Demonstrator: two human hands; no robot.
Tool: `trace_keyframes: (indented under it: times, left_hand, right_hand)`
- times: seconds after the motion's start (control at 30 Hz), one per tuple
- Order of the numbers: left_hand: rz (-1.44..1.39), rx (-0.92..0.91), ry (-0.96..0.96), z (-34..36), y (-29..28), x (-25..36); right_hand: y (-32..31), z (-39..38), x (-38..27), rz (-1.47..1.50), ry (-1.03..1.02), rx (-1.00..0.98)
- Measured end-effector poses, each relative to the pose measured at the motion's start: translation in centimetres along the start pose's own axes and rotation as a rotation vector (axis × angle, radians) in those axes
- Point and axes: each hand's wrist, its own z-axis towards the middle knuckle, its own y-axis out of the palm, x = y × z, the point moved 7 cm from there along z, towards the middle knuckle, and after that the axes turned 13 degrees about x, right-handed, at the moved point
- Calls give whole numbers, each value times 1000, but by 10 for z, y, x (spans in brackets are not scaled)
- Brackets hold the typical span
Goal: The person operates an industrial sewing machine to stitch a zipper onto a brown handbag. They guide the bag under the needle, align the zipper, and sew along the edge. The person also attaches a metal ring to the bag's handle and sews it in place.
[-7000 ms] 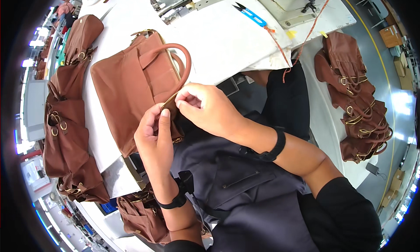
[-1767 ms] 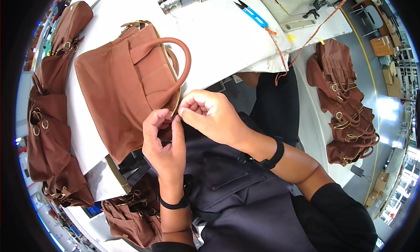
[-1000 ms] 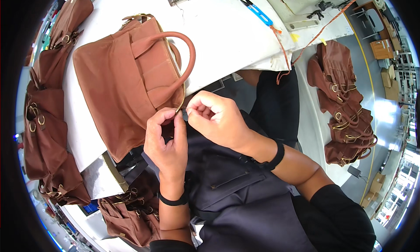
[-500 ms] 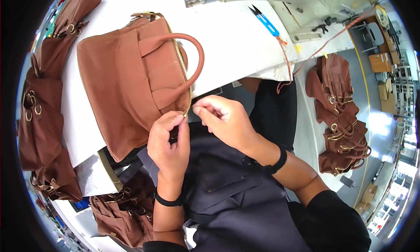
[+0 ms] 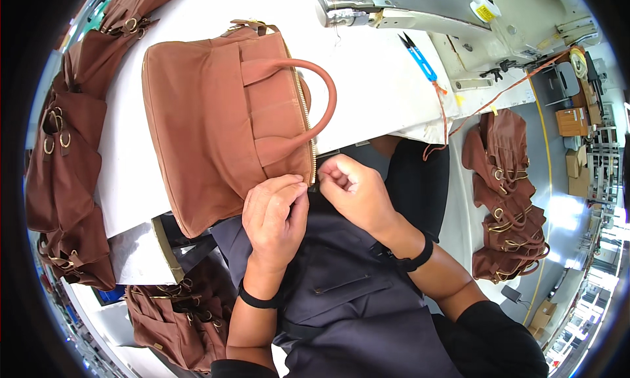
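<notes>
A brown handbag [image 5: 203, 128] lies on the white table with its rounded handle [image 5: 330, 102] toward the right. A gold-toothed zipper [image 5: 310, 125] runs down its right edge. At the zipper's lower end, the thumb and fingers of my left hand [image 5: 274, 217] are pinched on the bag's edge. Just right of that spot, my right hand [image 5: 357, 191] is closed with its fingertips pressed together. Whatever it pinches, if anything, is too small to make out. The two hands are a little apart.
Blue thread snips [image 5: 420, 58] lie on the table beyond the bag, beside an orange cord [image 5: 444, 115]. A sewing machine arm [image 5: 407, 7] reaches across the top. More brown bags are piled at the left [image 5: 65, 161], lower left [image 5: 177, 322] and right [image 5: 505, 201].
The whole view has shifted, so the bag and table sit farther right. My left fingers have folded closer together at the zipper end. My right hand stays beside it, fingers still pinched.
</notes>
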Motion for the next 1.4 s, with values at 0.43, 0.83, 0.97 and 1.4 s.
trace_keyframes:
  times: [0.43,0.83,0.97,1.4]
  left_hand:
    - [-55,50,-306,-3,-6,-9]
    - [-70,44,-417,-2,-1,-14]
    - [-99,61,-489,-5,-4,-17]
    - [-88,-59,-372,1,-2,-6]
  right_hand:
    - [11,0,-32,286,-7,-19]
    - [15,12,-23,359,-7,-23]
    - [0,4,-9,-103,49,-108]
    - [0,-5,-16,111,-6,-39]
